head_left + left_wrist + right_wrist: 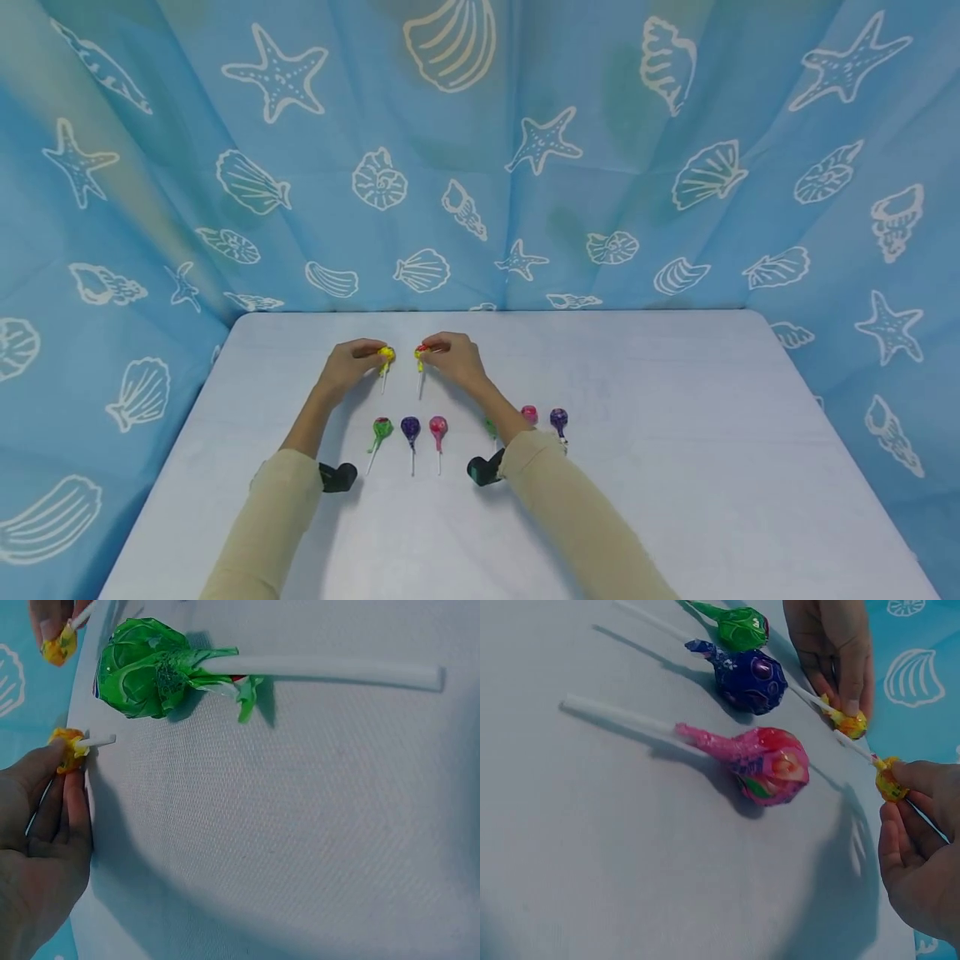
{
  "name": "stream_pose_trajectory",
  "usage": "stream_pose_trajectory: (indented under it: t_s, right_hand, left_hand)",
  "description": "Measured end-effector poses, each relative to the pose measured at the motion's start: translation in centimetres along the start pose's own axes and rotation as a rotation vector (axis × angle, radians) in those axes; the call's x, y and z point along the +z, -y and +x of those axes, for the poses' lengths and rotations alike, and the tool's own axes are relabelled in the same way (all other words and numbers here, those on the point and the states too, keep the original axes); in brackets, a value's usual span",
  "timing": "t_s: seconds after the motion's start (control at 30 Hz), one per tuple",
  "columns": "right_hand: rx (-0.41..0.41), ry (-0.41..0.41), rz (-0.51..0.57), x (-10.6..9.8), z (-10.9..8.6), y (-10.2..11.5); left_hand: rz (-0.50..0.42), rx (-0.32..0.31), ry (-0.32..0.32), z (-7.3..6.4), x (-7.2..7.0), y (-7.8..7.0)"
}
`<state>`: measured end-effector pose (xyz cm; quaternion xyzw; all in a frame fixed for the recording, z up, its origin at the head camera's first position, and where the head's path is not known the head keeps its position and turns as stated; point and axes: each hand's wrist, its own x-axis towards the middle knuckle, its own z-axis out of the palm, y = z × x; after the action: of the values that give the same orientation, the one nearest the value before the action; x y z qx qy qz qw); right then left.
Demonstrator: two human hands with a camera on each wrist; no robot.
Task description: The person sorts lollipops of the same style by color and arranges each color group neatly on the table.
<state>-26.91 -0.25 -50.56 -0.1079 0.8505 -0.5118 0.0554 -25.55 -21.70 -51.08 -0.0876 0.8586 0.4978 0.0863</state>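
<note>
Near the far edge of the table, my left hand point(354, 363) pinches a yellow-wrapped lollipop point(386, 354) by its head, the white stick pointing toward me. A short gap to the right, my right hand point(456, 357) pinches a second lollipop point(420, 352), yellow with some red, between thumb and fingers. Closer to me lie a green lollipop point(382, 428), a purple lollipop point(410, 428) and a pink lollipop point(438, 427) in a row. In the left wrist view the green lollipop point(142, 669) shows large, its stick lying on the cloth.
Beside my right forearm lie another pink lollipop point(529, 414) and another purple one point(558, 419); a green one point(491, 428) is partly hidden by the arm. A white cloth covers the table point(675, 467). Behind it hangs a blue shell-print curtain point(570, 192).
</note>
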Motion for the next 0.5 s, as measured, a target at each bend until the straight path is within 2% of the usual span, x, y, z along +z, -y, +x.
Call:
stream_pose_trajectory:
  t_s: [0.23,0.5]
  right_hand:
    - [0.069,0.002,0.013,1.4,0.4,0.0]
    - [0.066,-0.003,-0.003,2.4,0.5,0.8]
  left_hand:
    - [-0.031,0.0,0.005,-0.2,0.1,0.0]
    - [-0.07,0.016,0.007,-0.2,0.1,0.1]
